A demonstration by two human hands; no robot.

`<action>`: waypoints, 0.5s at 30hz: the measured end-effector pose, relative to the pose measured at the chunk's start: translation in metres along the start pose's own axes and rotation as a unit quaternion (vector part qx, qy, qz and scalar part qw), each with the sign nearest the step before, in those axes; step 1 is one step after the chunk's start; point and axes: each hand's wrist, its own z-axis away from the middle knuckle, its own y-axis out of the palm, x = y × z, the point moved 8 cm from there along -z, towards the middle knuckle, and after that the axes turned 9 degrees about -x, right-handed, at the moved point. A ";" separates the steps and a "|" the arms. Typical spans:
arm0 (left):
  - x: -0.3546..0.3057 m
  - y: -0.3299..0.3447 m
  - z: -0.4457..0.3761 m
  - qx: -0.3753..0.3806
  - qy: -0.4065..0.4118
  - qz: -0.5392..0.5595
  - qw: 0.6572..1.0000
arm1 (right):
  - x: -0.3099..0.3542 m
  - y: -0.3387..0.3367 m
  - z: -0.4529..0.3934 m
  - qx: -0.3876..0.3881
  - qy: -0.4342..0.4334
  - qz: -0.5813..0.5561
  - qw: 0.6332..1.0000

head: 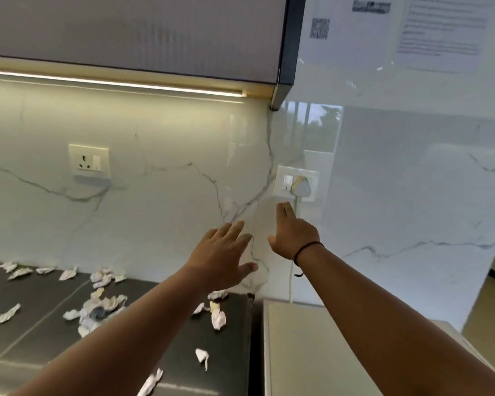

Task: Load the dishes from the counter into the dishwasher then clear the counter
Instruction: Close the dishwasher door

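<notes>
Grey-veined white backsplash (155,212), dark counter (35,310)

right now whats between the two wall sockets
Only bare marble wall with grey veins lies between the empty socket and the socket with the white plug, as the head view shows. Both hands hover below that stretch.

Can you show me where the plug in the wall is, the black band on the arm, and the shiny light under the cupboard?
plug (301,186), head view, on its white body in the socket.
black band (307,248), head view, on the strand across the right wrist.
light strip (112,82), head view, along its glowing middle.
</notes>
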 end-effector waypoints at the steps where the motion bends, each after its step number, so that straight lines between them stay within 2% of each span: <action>1: 0.007 0.000 -0.018 -0.009 -0.005 -0.005 1.000 | -0.004 0.003 -0.021 -0.005 0.005 -0.006 1.000; 6: 0.038 0.018 -0.080 -0.016 -0.039 -0.019 0.999 | -0.028 0.034 -0.083 -0.015 0.045 -0.025 0.999; 11: 0.046 0.045 -0.097 0.002 -0.053 -0.023 0.998 | -0.032 0.068 -0.087 -0.037 0.064 -0.030 0.997; 15: 0.042 0.060 -0.094 0.023 -0.059 -0.014 0.998 | -0.036 0.072 -0.089 -0.022 0.066 -0.020 0.997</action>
